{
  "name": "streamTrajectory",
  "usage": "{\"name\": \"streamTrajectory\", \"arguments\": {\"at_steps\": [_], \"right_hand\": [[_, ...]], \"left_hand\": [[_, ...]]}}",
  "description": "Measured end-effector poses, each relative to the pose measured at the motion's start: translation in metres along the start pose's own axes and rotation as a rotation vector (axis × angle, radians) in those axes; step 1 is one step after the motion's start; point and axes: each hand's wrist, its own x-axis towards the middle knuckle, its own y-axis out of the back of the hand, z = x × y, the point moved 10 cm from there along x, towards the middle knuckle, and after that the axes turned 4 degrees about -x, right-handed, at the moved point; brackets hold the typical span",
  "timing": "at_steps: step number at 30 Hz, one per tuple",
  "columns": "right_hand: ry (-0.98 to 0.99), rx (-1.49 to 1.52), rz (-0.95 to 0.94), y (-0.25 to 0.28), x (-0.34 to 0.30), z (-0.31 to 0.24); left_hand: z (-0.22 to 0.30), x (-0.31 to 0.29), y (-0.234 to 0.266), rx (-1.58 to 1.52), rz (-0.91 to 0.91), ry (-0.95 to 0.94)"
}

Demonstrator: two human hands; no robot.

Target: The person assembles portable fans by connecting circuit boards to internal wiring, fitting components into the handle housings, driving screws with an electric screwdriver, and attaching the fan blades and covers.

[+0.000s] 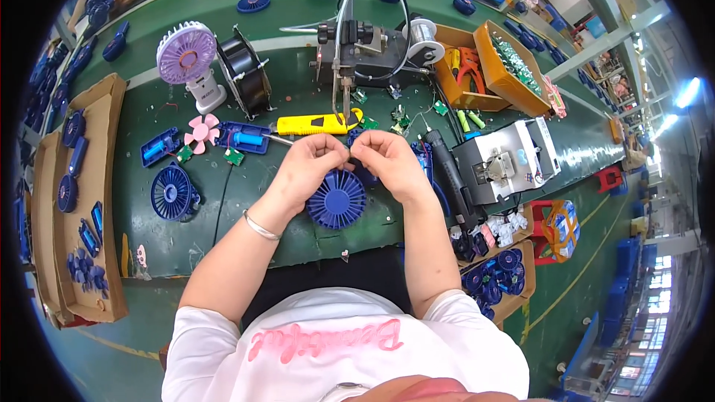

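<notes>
My left hand and my right hand meet at the middle of the bench, both pinched closed. What their fingertips hold is too small and covered to make out. Just below them lies a round blue fan head with a slotted grille; its upper part is hidden by the fingers. A thin metal tool sticks out left from behind my left hand; I cannot tell if it is held. Beyond the fingertips are a yellow utility knife and the tip of a soldering fixture.
On the left stand a purple-white fan, a black spool, a pink fan blade, open blue housings and a cardboard tray. On the right are a black electric screwdriver, a white metal fixture and parts boxes.
</notes>
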Motion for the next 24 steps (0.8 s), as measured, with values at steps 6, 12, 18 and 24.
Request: {"name": "streamTrajectory", "arguments": {"at_steps": [6, 12, 18, 24], "right_hand": [[0.118, -0.507, 0.369, 0.060, -0.036, -0.067], [0.329, -1.424, 0.914, 0.268, -0.001, -0.187], [-0.143, -1.497, 0.928, 0.414, 0.026, -0.117], [0.101, -1.525, 0.985, 0.429, 0.023, -0.118]], "left_hand": [[-0.008, 0.003, 0.010, -0.028, 0.024, 0.015], [-0.004, 0.002, 0.009, 0.033, 0.044, 0.051], [-0.006, 0.002, 0.016, 0.074, 0.034, 0.030], [-0.007, 0.010, 0.008, 0.000, 0.000, 0.026]]}}
